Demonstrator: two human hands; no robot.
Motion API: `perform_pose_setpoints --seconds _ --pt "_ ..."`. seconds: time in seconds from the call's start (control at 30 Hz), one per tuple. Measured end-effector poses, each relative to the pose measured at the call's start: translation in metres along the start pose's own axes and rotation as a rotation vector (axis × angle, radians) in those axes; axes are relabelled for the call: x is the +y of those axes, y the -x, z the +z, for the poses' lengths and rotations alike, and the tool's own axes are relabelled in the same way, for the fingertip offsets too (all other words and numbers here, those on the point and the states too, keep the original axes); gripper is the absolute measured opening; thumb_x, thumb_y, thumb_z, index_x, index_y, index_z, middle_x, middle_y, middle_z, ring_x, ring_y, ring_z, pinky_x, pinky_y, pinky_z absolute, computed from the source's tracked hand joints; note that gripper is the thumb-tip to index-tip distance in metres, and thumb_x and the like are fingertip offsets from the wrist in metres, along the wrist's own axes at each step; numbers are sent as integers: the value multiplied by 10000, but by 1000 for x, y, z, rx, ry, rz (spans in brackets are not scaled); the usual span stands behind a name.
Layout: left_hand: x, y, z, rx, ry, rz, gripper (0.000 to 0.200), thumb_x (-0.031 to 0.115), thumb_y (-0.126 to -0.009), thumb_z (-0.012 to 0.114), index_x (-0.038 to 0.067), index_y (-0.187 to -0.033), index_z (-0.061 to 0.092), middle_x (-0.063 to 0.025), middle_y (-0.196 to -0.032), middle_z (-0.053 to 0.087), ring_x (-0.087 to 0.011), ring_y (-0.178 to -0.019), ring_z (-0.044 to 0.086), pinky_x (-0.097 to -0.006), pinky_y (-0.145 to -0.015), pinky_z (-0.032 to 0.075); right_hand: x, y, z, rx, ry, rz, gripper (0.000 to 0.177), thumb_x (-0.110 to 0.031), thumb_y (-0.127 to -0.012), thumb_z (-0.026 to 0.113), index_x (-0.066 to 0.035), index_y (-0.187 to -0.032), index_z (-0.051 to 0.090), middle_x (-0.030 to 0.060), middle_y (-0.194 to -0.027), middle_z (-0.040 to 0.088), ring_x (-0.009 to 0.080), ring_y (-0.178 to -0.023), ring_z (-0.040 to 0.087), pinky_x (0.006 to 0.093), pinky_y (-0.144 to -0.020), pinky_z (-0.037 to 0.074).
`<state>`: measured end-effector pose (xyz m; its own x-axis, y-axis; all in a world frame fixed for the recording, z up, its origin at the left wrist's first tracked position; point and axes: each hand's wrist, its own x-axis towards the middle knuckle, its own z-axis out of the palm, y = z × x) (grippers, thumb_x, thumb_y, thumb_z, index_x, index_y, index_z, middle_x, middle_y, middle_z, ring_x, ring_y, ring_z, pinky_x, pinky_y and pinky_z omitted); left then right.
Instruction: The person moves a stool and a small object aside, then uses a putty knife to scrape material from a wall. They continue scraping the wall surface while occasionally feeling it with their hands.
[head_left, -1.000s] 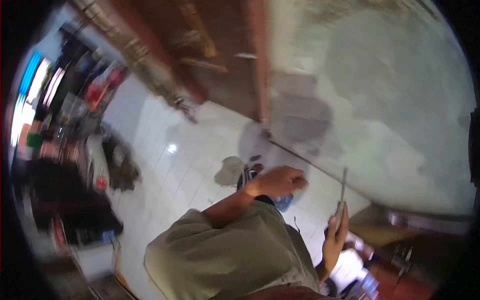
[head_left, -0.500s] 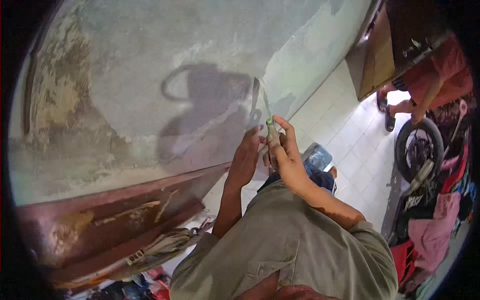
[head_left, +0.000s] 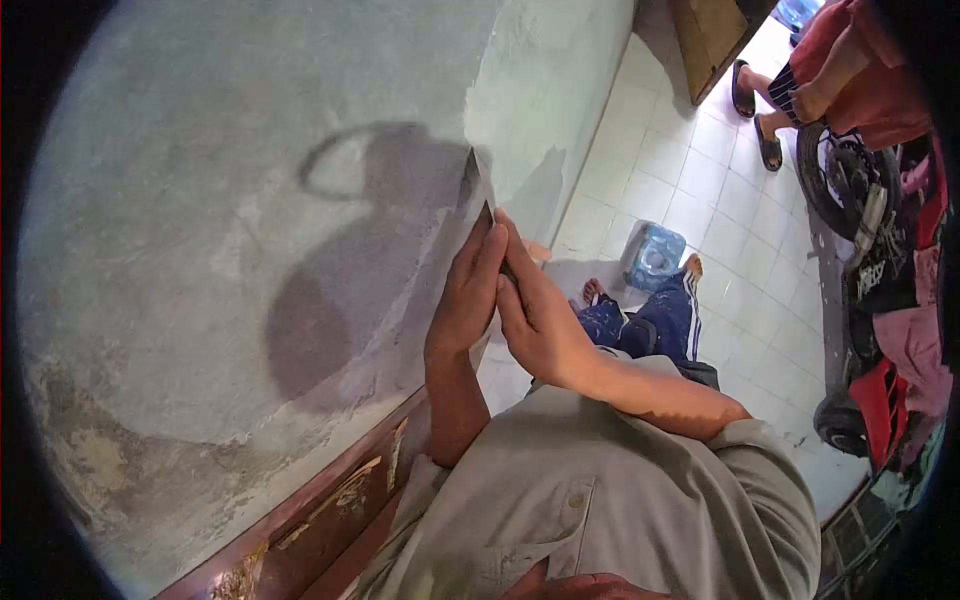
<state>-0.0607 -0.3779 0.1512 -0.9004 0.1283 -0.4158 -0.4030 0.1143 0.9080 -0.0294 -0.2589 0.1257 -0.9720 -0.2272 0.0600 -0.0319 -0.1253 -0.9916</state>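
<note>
A putty knife (head_left: 477, 178) with a thin metal blade meets the grey wall (head_left: 400, 60), its tip pointing up and away from me. My right hand (head_left: 545, 320) is closed around its handle, which is mostly hidden by the fingers. My left hand (head_left: 468, 290) presses against the tool from the other side, fingers straight and together near the base of the blade. Both hands touch each other there. Beside the blade, a ragged edge separates grey plaster from a paler green coat (head_left: 530, 70).
A blue translucent plastic container (head_left: 655, 257) stands on the white tiled floor (head_left: 640, 185) near my feet. At right are a motorcycle (head_left: 850, 190), piled cloths (head_left: 912, 345) and another person in sandals (head_left: 768, 143). A worn reddish-brown wooden piece (head_left: 330, 490) runs along the wall below.
My left hand has moved from beside the putty knife onto it. The blade now lies against the wall, the handle is more covered, and the view has shifted.
</note>
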Motion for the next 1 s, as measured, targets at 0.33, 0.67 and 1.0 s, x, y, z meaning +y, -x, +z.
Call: perform_pose_setpoints --seconds 0.33,0.67,1.0 --pt "-3 -19 0 13 201 -77 538 491 -1060 368 -2 -1219 513 -110 -852 663 -165 -730 621 -291 -680 499 -18 -9 -7 -32 2 104 601 -29 -961 434 59 -1518 226 326 -1397 435 461 -1266 478 430 -1066 390" --pt "-13 -24 15 -32 385 -37 472 527 -1063 298 103 -939 463 -84 -749 602 -139 -646 579 -276 -616 478 -19 -10 -13 -4 75 124 647 -8 -918 454 26 -1527 239 373 -1312 491 519 -1140 538 451 -964 461" --pt "2 -27 23 66 376 -106 489 528 -1068 260 96 -931 442 -87 -714 577 -139 -590 562 -260 -559 467 -23 -13 -15 -67 98 158 677 1 -905 453 23 -1535 205 357 -1157 592 520 -1111 553 474 -940 466"
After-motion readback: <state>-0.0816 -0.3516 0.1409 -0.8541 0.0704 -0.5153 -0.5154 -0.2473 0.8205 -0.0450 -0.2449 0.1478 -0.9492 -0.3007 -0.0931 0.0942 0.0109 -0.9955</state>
